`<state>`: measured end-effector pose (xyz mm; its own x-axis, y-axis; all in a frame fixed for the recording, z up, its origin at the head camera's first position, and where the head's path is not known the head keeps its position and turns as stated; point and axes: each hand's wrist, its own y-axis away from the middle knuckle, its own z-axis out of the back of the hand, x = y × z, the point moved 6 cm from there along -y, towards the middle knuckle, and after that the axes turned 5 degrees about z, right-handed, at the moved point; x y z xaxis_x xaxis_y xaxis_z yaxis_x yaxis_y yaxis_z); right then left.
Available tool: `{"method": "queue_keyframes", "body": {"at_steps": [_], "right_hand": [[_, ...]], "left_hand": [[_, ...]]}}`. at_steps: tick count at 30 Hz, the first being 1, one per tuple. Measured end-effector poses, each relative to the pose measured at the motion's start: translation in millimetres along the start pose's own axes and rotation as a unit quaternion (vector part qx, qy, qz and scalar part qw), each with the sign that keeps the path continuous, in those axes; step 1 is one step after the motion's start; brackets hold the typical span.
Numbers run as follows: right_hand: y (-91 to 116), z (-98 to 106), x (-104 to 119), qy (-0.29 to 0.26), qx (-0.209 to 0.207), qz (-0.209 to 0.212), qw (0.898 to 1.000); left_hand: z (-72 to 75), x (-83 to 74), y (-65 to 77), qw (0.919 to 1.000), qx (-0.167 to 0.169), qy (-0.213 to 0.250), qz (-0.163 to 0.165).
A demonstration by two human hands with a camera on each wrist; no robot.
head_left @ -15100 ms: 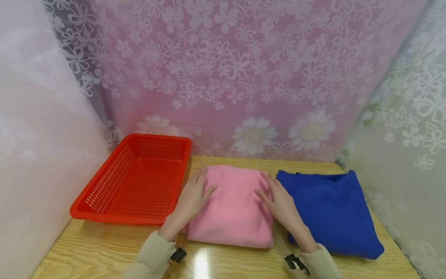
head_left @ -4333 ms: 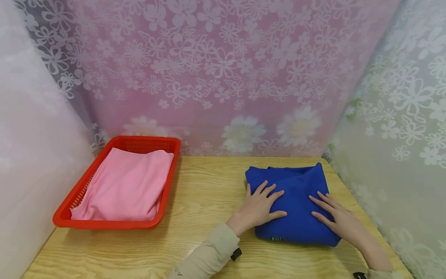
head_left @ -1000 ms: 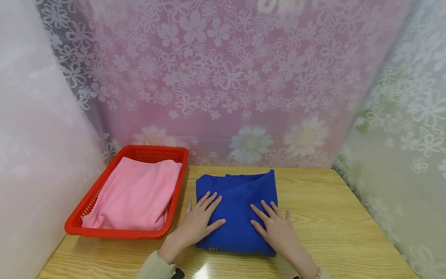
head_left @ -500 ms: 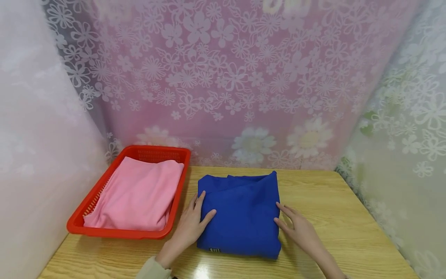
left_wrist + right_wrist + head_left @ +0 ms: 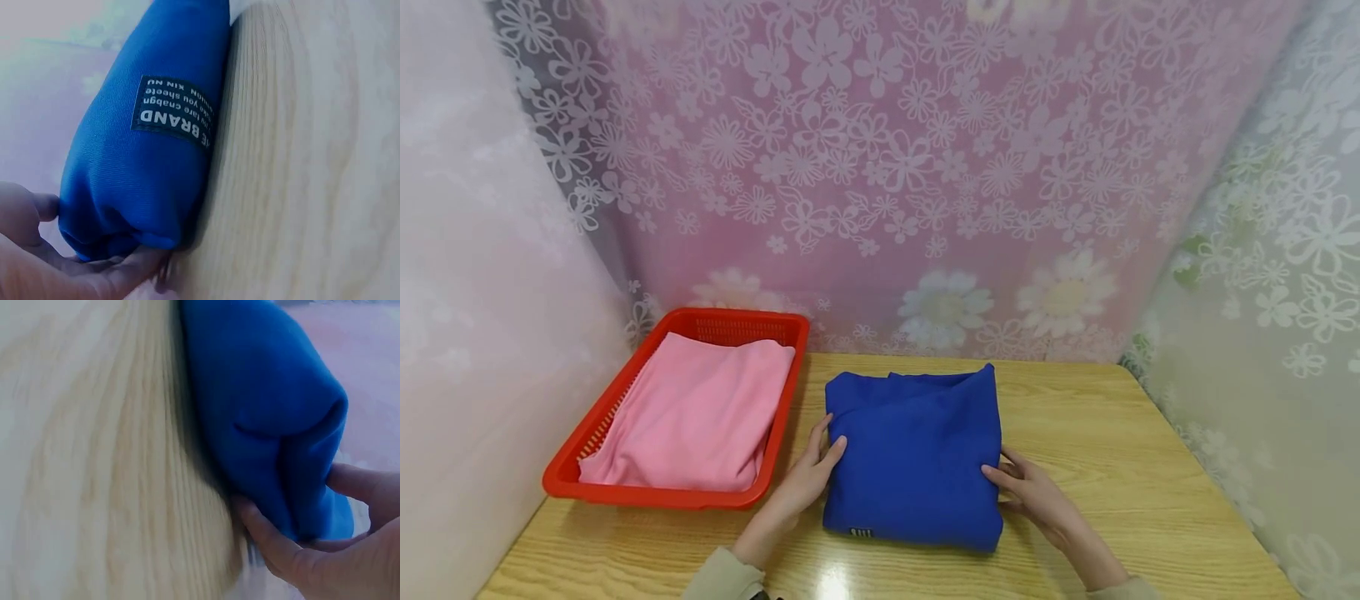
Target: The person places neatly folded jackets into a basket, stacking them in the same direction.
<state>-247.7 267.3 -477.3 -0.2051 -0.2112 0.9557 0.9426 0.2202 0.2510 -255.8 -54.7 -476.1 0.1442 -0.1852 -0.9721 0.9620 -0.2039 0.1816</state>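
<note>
A folded blue garment [image 5: 917, 458] lies on the table in front of me in the head view. Its small dark label [image 5: 174, 109] shows lettering on the near fold in the left wrist view. My left hand [image 5: 805, 479] grips its left side, thumb on top and fingers at the lower edge. On the opposite side my right hand [image 5: 1033, 492] holds it, thumb above and fingers tucked at the underside; the right wrist view shows the fingertips [image 5: 253, 515] between the folded layers' bottom and the wood. Some fingers are hidden behind the cloth.
Left of the blue garment stands a red plastic basket [image 5: 647, 498] with a folded pink garment [image 5: 700, 417] in it. The wooden table [image 5: 1112, 467] ends at a flower-patterned curtain [image 5: 880, 167] behind, with pale curtains at both sides.
Earlier the pink garment moved from the table into the basket, and the blue one came left to the middle. Just now both hands slid off its top and took hold of its sides.
</note>
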Motion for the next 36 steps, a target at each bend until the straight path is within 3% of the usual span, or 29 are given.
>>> {"method": "queue_keyframes", "body": {"at_steps": [7,20,27,36], "right_hand": [[3,0,-2,-0.080,0.013,0.023,0.996],[7,5,3,-0.121,0.005,0.046,0.992],[18,16,20,-0.128,0.024,0.052,0.990],[32,28,49,-0.102,0.034,0.073,0.991]], "left_hand": [[2.1,8.8,-0.7,0.9980,0.017,0.061,0.006],[0.5,8.5,-2.7,0.9902,0.013,0.136,-0.030],[-3.2,-10.1,3.5,0.9896,0.009,0.142,-0.024],[0.8,-42.6,9.4,0.9876,0.032,0.153,-0.011]]}}
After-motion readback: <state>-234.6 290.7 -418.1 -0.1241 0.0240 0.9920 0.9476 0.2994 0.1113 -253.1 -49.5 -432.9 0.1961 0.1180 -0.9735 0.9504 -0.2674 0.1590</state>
